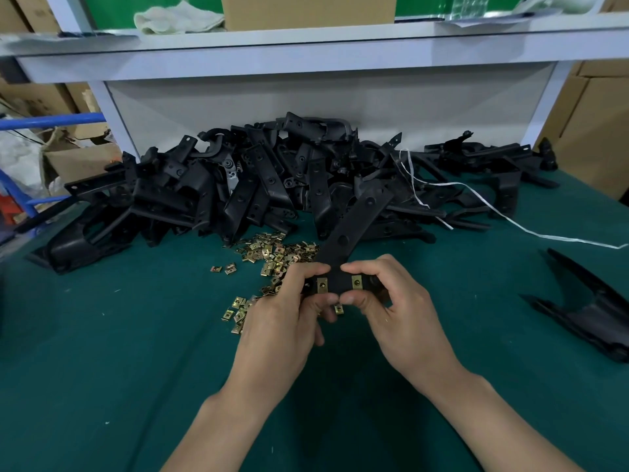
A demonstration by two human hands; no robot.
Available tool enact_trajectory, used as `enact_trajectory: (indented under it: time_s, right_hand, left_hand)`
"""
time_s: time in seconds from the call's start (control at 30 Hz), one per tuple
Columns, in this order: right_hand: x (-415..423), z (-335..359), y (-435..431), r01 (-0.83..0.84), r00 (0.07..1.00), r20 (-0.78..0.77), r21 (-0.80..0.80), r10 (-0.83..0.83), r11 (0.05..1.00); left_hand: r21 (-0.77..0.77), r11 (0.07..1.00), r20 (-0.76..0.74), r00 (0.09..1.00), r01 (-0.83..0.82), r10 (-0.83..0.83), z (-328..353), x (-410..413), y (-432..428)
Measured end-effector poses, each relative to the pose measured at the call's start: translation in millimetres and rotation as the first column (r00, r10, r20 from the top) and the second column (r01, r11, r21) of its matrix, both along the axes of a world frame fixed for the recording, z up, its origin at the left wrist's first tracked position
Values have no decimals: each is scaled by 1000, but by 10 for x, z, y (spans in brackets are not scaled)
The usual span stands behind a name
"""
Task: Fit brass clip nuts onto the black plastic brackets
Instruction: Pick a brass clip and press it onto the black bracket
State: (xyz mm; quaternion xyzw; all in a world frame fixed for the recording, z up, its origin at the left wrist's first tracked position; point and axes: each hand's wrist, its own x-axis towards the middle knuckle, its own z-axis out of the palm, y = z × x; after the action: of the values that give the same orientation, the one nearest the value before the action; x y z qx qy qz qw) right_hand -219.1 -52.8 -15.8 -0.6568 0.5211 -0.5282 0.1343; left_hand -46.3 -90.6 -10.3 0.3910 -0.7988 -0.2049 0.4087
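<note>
L hand & R hand both grip black bracket w/ 2 brass clip nuts on.

1. The desk is plain dark green.
2. The heaped brackets are black.
3. The scattered clip nuts are brassy gold.
4. The shelf is pale grey-white.
5. A white cord crosses the green.

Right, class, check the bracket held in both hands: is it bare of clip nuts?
No: two clip nuts sit on the near end of the bracket, between the left hand and right hand.
</note>
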Motion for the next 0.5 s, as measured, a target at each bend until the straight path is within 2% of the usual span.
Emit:
enact_trajectory:
  time_s: [0.5]
  right_hand:
    - [1, 46, 4, -11, 1000, 8, -3, 11, 1000]
  left_hand:
    - [-51, 999, -20, 1000, -17, 16, 22, -23, 14]
